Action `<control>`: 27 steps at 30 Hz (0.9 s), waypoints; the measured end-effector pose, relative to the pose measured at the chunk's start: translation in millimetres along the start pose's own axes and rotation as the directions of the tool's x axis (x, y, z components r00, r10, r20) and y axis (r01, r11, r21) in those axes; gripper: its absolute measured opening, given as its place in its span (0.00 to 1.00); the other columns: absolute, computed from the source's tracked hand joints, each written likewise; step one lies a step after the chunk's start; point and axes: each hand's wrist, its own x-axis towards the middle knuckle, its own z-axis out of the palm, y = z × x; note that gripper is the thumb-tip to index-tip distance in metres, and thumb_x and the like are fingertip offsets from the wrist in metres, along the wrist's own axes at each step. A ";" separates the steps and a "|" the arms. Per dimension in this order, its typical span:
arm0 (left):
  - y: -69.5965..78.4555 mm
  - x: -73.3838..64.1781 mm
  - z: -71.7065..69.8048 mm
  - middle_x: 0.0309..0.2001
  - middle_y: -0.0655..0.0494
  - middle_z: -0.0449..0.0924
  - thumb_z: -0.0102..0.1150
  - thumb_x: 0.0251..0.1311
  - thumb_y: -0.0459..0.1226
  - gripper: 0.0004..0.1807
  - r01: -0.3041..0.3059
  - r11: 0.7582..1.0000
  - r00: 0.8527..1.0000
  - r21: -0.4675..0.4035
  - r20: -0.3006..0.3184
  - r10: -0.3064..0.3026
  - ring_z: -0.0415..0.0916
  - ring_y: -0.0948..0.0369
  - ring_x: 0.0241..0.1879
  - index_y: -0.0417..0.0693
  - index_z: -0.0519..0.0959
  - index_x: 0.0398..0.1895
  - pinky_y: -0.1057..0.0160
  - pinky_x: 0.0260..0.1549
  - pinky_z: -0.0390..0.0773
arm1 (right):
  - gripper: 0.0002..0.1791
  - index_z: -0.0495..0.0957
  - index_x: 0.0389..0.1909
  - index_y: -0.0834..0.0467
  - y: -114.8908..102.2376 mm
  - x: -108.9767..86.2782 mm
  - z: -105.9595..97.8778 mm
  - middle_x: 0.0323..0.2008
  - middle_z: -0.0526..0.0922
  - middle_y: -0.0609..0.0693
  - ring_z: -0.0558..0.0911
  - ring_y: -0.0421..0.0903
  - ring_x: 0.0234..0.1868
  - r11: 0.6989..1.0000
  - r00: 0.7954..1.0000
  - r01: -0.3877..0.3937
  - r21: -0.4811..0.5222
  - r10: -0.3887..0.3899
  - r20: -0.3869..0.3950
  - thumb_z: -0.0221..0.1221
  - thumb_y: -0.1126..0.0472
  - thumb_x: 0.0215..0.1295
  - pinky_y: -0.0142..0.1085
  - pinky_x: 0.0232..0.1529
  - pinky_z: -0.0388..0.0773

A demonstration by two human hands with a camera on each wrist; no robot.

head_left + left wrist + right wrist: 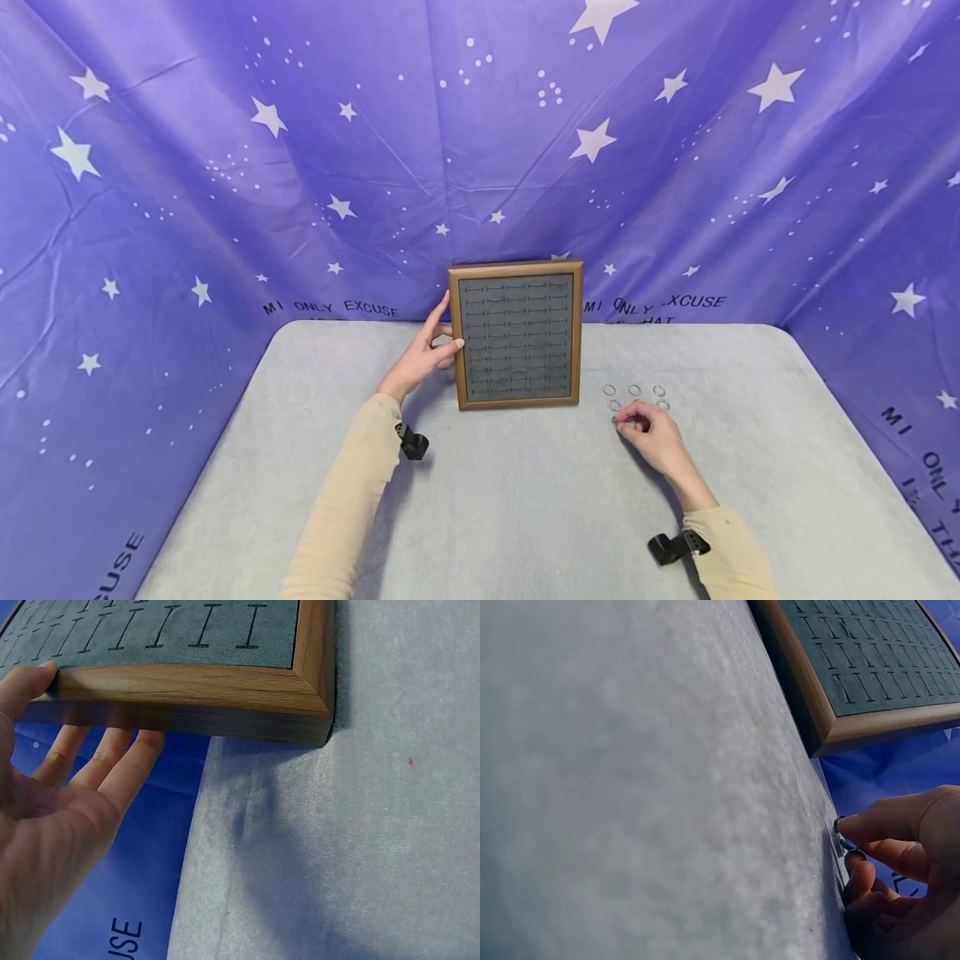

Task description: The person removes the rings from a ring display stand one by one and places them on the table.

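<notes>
A wood-framed ring display tray [517,337] stands upright on the table, its dark grey-green padded face marked with rows of short slots. My left hand [422,354] grips its left side; in the left wrist view the thumb lies at the front edge of the wooden frame [187,682] and the other fingers touch the outer side. Right of the tray, several thin metal rings [634,390] lie in rows on the table. My right hand [654,437] is down among them, thumb and fingertips pinching one ring [838,826] at the tabletop. That hand partly hides the nearer rings.
The pale grey table [525,500] reaches back to a purple star-printed cloth [420,150], which hangs behind and at both sides. A black wrist camera [411,442] sits on the left sleeve, another camera [675,547] on the right.
</notes>
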 end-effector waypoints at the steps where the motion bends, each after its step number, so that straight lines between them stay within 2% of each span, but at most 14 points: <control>1: -4.0 1.7 -0.5 0.51 0.39 0.70 0.56 0.67 0.31 0.46 -0.005 1.000 1.000 0.003 -0.003 0.005 0.78 0.54 0.42 0.81 0.44 0.75 0.49 0.43 0.80 | 0.05 0.81 0.30 0.63 0.1 -0.2 -0.6 0.23 0.71 0.47 0.66 0.37 0.24 1.000 1.000 -0.001 -0.008 0.001 0.005 0.63 0.74 0.54 0.32 0.26 0.64; 7: -4.0 1.4 0.8 0.50 0.40 0.70 0.56 0.67 0.30 0.46 -0.013 1.000 1.000 0.014 -0.014 0.013 0.78 0.54 0.40 0.81 0.45 0.75 0.52 0.42 0.80 | 0.06 0.80 0.30 0.61 -0.2 -0.1 -3.5 0.24 0.72 0.48 0.67 0.40 0.26 0.998 0.999 -0.015 -0.055 0.017 0.032 0.62 0.74 0.53 0.34 0.28 0.64; 13: -6.5 0.4 2.6 0.51 0.40 0.71 0.57 0.66 0.30 0.47 -0.030 0.999 0.999 0.042 -0.031 0.031 0.79 0.52 0.38 0.83 0.46 0.74 0.54 0.40 0.81 | 0.05 0.81 0.32 0.62 -1.0 -1.8 -6.1 0.28 0.75 0.51 0.70 0.41 0.28 0.999 0.999 -0.023 -0.036 0.025 0.034 0.62 0.73 0.54 0.34 0.31 0.66; 15: -9.3 -1.1 3.1 0.52 0.39 0.72 0.58 0.65 0.30 0.48 -0.052 0.996 0.998 0.071 -0.029 0.054 0.77 0.51 0.43 0.81 0.46 0.75 0.55 0.42 0.80 | 0.05 0.81 0.33 0.63 -1.4 -3.2 -7.6 0.29 0.77 0.51 0.71 0.41 0.28 0.999 0.999 -0.037 -0.026 0.038 0.032 0.63 0.72 0.55 0.34 0.31 0.67; 18: -16.1 -6.3 2.2 0.60 0.38 0.69 0.59 0.63 0.28 0.49 -0.094 0.988 0.995 0.126 -0.019 0.097 0.73 0.48 0.51 0.73 0.45 0.77 0.54 0.49 0.77 | 0.06 0.80 0.36 0.64 -2.5 -4.9 -9.8 0.30 0.78 0.51 0.72 0.40 0.29 0.998 0.998 -0.053 -0.014 0.054 0.035 0.63 0.71 0.57 0.33 0.32 0.69; 21: -24.8 -15.6 -1.4 0.64 0.37 0.66 0.60 0.62 0.28 0.48 -0.110 0.977 0.994 0.183 0.004 0.111 0.70 0.45 0.57 0.64 0.45 0.78 0.52 0.56 0.71 | 0.08 0.80 0.38 0.65 -4.0 -6.3 -10.7 0.30 0.79 0.51 0.73 0.39 0.28 0.998 0.997 -0.058 0.006 0.058 0.044 0.63 0.70 0.58 0.32 0.32 0.70; 24: -33.7 -27.1 -6.6 0.63 0.37 0.67 0.61 0.63 0.31 0.45 -0.097 0.948 0.995 0.302 0.024 0.094 0.68 0.44 0.60 0.58 0.49 0.78 0.49 0.60 0.66 | 0.10 0.79 0.41 0.67 -4.8 -6.9 -11.4 0.31 0.80 0.53 0.74 0.38 0.28 0.998 0.998 -0.053 0.031 0.052 0.045 0.64 0.69 0.58 0.31 0.32 0.71; 26: -37.6 -35.0 -9.9 0.62 0.38 0.69 0.62 0.62 0.34 0.43 -0.085 0.910 0.996 0.407 0.031 0.079 0.67 0.45 0.61 0.56 0.52 0.77 0.47 0.62 0.62 | 0.12 0.79 0.43 0.67 -4.8 -7.1 -12.8 0.33 0.81 0.55 0.75 0.37 0.29 0.998 0.998 -0.053 0.042 0.051 0.046 0.64 0.69 0.58 0.29 0.32 0.71; 27: -39.2 -38.8 -11.3 0.63 0.38 0.68 0.63 0.62 0.36 0.42 -0.085 0.879 0.996 0.469 0.033 0.079 0.66 0.45 0.62 0.56 0.54 0.76 0.45 0.63 0.61 | 0.13 0.79 0.44 0.68 -4.5 -7.2 -13.8 0.35 0.81 0.56 0.75 0.36 0.29 0.998 0.998 -0.050 0.043 0.048 0.044 0.64 0.69 0.58 0.29 0.31 0.71</control>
